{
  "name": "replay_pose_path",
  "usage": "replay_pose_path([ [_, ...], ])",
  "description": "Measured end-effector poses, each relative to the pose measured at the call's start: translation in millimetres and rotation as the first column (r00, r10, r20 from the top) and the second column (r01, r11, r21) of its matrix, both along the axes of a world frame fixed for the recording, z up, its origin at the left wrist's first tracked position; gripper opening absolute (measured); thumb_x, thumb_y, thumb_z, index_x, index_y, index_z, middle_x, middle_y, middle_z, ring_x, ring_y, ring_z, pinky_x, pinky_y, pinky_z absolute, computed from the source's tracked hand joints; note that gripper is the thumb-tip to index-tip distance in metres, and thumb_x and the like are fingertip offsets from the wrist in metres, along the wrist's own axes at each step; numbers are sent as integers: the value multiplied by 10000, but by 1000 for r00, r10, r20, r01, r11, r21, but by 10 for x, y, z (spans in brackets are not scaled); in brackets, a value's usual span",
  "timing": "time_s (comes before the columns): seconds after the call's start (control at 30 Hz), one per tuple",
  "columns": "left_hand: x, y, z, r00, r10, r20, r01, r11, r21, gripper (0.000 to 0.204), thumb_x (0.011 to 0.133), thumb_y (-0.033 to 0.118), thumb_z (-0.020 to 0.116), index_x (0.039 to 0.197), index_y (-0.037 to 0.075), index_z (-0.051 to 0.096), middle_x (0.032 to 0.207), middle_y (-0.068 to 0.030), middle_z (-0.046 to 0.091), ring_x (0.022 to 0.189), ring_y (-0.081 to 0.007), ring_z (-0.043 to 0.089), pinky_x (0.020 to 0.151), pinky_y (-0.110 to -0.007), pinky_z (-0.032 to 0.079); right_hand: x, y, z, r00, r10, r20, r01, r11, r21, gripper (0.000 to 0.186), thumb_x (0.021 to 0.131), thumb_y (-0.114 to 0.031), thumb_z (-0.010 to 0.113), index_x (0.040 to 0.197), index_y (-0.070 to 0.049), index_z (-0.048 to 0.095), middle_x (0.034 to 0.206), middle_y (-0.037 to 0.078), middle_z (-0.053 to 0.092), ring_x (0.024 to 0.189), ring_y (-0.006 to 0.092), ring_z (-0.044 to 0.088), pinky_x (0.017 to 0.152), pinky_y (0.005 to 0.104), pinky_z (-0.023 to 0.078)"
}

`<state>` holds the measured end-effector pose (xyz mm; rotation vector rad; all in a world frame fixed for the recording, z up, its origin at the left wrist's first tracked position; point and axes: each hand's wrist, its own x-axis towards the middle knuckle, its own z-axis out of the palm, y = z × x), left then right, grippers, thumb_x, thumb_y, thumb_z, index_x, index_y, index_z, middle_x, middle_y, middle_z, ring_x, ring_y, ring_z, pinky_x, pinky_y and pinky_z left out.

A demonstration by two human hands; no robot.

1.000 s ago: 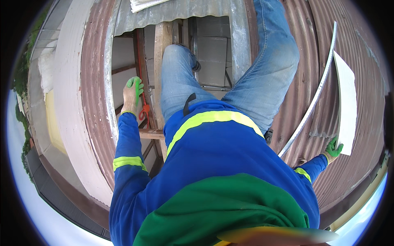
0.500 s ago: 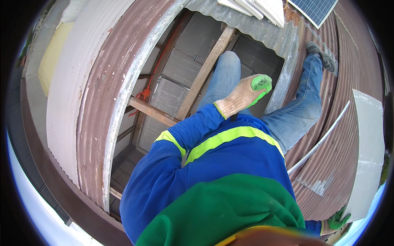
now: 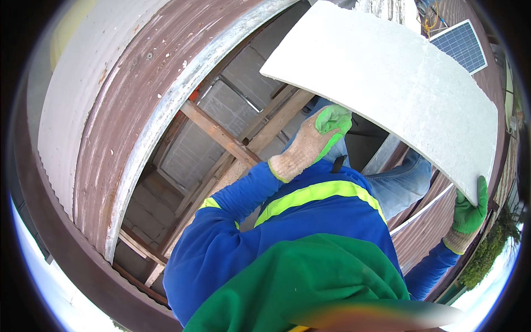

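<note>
A thin, flat white panel (image 3: 387, 83) is tilted up across the far right, over part of the roof opening. My right hand (image 3: 470, 213), in a green-palmed knit glove, grips its near right corner. My left hand (image 3: 323, 130), gloved alike, is in front of my lap just below the panel's near edge. Its fingers are curled closed; what they hold, if anything, is hidden. Whether that hand touches the panel I cannot tell. My legs, in blue jeans (image 3: 401, 188), are partly covered by the panel.
Wooden beams (image 3: 218, 130) cross the roof opening, with grey walls and floor below. Brown corrugated roofing (image 3: 133, 94) with a pale metal edge (image 3: 149, 127) curves along the left. A small solar panel (image 3: 459, 47) sits at the far right, near a yellow cord (image 3: 430, 21).
My right hand has brought the white panel up and forward from the right side, across the opening. My left hand has shifted slightly left and stays curled. The view has turned somewhat.
</note>
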<state>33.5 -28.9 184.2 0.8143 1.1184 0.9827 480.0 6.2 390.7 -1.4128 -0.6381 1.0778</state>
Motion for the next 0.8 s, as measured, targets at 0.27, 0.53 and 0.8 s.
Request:
replay_pose_path([
  [0.27,-1047,-314,-191,486,-3,-874,-49,998,-31,529,927,369,806,1323,59,642,1164,-143,683,1029,-259,708,908,-437,579,-2287,867,-1163,901,390,-191,-431,856,-285,451,1002,-126,688,1282,198,547,1207,281,669,1068,370,744,832,433,705],
  [0.53,-1545,501,-1365,148,-277,-949,220,945,-241,586,941,326,739,1466,127,570,1416,-158,624,1225,-362,668,1018,-525,546,-3357,1523,-2599,672,720,-170,-740,648,-181,537,968,-203,762,1355,115,565,1231,244,690,1068,337,742,871,397,674],
  [0.8,-2398,1098,-2214,96,-454,-886,236,875,-423,450,923,319,690,1290,59,679,1181,-230,734,1144,-414,688,979,-528,540,-3473,1714,-2738,628,611,-482,-751,638,-171,583,1079,-298,626,1511,55,457,1385,252,618,1200,339,689,1044,439,603],
])
